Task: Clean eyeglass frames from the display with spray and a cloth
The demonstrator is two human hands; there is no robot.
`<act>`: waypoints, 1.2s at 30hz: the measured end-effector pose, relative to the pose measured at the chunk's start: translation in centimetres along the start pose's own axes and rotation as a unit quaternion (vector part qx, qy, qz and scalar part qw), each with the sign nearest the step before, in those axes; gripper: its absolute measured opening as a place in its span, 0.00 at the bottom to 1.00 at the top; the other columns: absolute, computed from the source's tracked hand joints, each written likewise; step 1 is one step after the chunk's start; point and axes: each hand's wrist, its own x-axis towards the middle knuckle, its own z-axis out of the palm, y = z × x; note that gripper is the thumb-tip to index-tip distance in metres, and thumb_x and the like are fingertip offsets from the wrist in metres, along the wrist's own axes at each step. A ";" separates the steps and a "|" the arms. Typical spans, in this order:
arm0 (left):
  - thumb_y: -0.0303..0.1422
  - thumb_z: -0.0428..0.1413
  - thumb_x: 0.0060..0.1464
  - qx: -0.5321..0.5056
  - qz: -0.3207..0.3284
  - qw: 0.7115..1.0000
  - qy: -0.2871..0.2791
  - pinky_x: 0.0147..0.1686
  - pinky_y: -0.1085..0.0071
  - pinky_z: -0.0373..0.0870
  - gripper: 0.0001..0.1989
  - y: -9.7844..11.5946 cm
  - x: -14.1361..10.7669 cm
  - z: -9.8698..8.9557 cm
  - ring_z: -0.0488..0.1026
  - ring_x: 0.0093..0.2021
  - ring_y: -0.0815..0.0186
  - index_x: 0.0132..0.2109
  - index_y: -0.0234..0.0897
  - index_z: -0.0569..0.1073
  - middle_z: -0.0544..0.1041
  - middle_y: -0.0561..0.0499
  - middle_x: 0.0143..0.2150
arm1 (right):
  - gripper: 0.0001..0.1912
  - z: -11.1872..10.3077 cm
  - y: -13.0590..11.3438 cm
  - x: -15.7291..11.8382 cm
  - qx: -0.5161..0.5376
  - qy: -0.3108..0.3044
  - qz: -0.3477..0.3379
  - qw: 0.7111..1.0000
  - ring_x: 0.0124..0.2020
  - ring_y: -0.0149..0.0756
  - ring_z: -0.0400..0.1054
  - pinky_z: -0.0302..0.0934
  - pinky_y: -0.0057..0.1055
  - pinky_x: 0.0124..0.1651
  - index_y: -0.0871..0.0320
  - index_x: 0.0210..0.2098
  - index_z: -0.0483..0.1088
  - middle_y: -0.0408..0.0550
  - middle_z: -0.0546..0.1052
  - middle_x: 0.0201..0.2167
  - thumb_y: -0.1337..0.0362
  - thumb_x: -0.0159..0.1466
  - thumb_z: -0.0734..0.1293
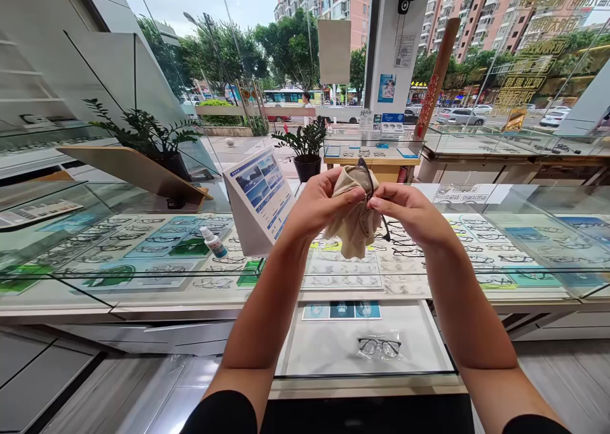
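Observation:
My left hand (326,200) is closed on a beige cloth (353,234), its thumb pressing the cloth over a lens of a dark-framed pair of glasses (368,181). My right hand (405,210) pinches the same frame near its middle, beside the cloth. One temple of the glasses points down to the right, past the cloth. Both hands are raised above the glass display counter (267,274). Part of the frame is hidden by the cloth and fingers.
A spray bottle (214,243) and a standing calendar-like sign (261,199) are on the counter. Below, an open drawer (324,351) holds bagged glasses (379,347). Potted plants (307,143) and a tilted wooden-edged board (138,167) stand beyond.

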 end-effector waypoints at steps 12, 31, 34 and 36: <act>0.56 0.74 0.50 0.052 0.135 0.975 0.169 0.28 0.73 0.65 0.28 -1.5 0.2 3.2 0.67 0.27 0.71 0.31 0.36 0.75 0.75 0.54 0.27 | 0.22 -0.1 0.4 0.2 0.010 -0.054 -0.004 0.999 0.38 0.36 0.67 0.65 0.33 0.45 0.57 0.33 0.76 0.45 0.74 0.34 0.46 0.63 0.80; 0.48 0.78 0.47 0.043 0.122 0.990 0.057 0.30 0.74 0.67 0.25 -1.3 0.4 1.8 0.69 0.29 0.70 0.36 0.37 0.75 0.75 0.54 0.30 | 0.21 -0.8 0.4 0.3 0.063 -0.036 0.031 0.997 0.36 0.34 0.64 0.58 0.31 0.42 0.57 0.31 0.78 0.43 0.73 0.31 0.47 0.60 0.82; 0.54 0.72 0.55 0.068 0.150 0.980 0.112 0.27 0.73 0.63 0.26 -1.7 0.4 2.3 0.66 0.26 0.71 0.32 0.37 0.73 0.73 0.55 0.27 | 0.22 -0.6 0.6 0.5 0.053 -0.052 0.031 0.997 0.36 0.34 0.64 0.58 0.32 0.42 0.58 0.31 0.77 0.43 0.72 0.32 0.46 0.60 0.82; 0.56 0.68 0.60 0.077 0.160 0.976 0.129 0.27 0.71 0.63 0.27 -1.7 0.4 2.2 0.65 0.26 0.70 0.31 0.37 0.73 0.72 0.54 0.26 | 0.23 -0.7 0.7 0.6 0.050 -0.056 0.030 0.997 0.35 0.33 0.63 0.58 0.32 0.41 0.58 0.30 0.77 0.43 0.72 0.31 0.46 0.59 0.82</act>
